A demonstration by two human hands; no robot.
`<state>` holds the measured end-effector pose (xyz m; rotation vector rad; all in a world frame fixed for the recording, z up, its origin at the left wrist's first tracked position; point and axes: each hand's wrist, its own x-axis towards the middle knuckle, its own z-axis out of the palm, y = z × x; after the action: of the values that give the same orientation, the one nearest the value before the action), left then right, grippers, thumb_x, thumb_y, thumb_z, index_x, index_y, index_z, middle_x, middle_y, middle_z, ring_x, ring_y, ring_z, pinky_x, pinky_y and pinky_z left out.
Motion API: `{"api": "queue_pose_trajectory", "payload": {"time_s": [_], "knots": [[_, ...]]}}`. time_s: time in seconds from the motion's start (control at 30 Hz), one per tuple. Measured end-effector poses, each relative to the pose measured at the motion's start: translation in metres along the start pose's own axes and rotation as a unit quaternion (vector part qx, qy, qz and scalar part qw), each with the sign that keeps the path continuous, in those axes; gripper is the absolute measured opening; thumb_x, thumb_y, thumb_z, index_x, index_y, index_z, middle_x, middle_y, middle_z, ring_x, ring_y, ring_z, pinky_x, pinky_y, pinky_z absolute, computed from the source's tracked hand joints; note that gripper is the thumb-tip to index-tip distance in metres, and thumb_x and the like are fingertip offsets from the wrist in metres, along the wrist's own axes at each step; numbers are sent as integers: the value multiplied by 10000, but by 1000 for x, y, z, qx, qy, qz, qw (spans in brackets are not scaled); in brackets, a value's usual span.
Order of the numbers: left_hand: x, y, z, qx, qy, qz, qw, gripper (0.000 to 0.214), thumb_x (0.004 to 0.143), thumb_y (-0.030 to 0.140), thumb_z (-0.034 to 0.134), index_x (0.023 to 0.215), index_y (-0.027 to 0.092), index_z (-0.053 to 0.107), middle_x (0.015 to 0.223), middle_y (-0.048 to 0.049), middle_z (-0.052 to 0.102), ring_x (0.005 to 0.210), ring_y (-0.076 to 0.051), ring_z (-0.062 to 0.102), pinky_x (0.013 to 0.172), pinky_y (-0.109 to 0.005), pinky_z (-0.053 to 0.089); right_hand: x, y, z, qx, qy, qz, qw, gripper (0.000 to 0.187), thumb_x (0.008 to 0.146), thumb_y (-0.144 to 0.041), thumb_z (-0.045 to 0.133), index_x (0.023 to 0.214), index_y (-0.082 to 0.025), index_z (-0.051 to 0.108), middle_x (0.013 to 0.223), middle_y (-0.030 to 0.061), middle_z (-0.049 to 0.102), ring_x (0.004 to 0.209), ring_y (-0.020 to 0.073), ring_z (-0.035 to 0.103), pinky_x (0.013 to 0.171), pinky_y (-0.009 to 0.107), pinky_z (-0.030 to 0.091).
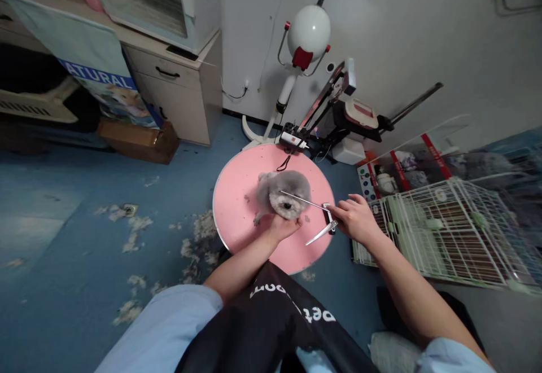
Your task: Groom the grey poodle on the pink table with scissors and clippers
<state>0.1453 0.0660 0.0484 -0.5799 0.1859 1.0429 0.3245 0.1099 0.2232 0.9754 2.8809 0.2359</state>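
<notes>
A small grey fluffy dog stands on a round pink grooming table, its face turned toward me. My left hand is closed under its chin, holding the muzzle up. My right hand is closed on a pair of long silver scissors, whose blades reach across to the dog's head. A metal comb sticks out below the same hand, apparently held with the scissors.
A white wire cage sits on the floor at the right. Behind the table stand a white dome dryer on a stand and a black folded frame. Fur clumps litter the blue floor on the left. A cabinet lines the back wall.
</notes>
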Motion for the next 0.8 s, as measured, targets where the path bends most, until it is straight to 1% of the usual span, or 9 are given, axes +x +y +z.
{"api": "queue_pose_trajectory", "payload": {"time_s": [0.17,0.27,0.33,0.4,0.47,0.53,0.6,0.67,0.8], "knots": [[3,7,-9,62,11,-3,998,351,995,261,322,796,137,584,776,-52,627,753,-149,548,748,-286,423,-7,-17,11,-28,40,5,999,251,873,-192,527,1049,-208,705,722,34,641,716,158,539,955,372,270],[5,20,-30,210,70,-8,975,257,946,222,419,800,120,605,747,-50,616,719,-132,553,745,-267,433,-20,-22,34,11,88,115,989,272,894,-228,496,1069,-183,699,715,45,643,716,168,552,958,386,298],[0,31,-49,288,111,-11,951,140,879,166,518,823,100,629,775,-59,632,703,-119,557,722,-246,422,-32,-30,57,101,125,223,962,295,900,-279,476,1050,-156,698,704,54,645,713,180,564,931,393,348],[-9,39,-66,344,158,14,925,61,818,147,608,795,97,636,787,-54,643,663,-94,539,689,-221,397,-48,-47,85,250,139,318,904,342,897,-363,466,1023,-140,693,726,69,660,720,197,579,844,373,418],[-20,40,-79,387,179,45,903,80,787,179,668,792,102,646,832,-55,660,686,-85,545,705,-211,392,-66,-71,113,421,118,371,820,398,861,-467,495,993,-147,691,794,86,683,734,208,591,736,336,457],[-29,32,-85,410,141,49,900,218,763,284,719,904,128,663,974,-77,677,826,-119,595,774,-237,417,-84,-99,136,544,71,387,741,414,797,-525,565,927,-156,703,794,77,681,714,202,581,680,315,458],[-32,17,-86,412,79,32,907,424,703,400,770,1044,184,639,1111,-92,661,966,-180,615,823,-303,449,-102,-124,151,627,14,382,679,399,743,-530,632,863,-158,714,732,49,655,669,178,550,647,296,440],[-30,-1,-88,414,70,27,907,503,632,441,814,1023,191,620,1074,-98,669,941,-205,634,803,-337,472,-118,-143,163,679,-33,374,631,379,699,-517,681,804,-155,716,662,22,617,621,153,510,617,279,415],[-23,-25,-102,484,152,41,861,389,625,412,809,803,138,599,860,-90,675,739,-149,630,710,-286,479,-140,-168,185,716,-40,398,572,377,650,-512,708,737,-146,707,604,6,589,584,136,480,605,271,395]]}}
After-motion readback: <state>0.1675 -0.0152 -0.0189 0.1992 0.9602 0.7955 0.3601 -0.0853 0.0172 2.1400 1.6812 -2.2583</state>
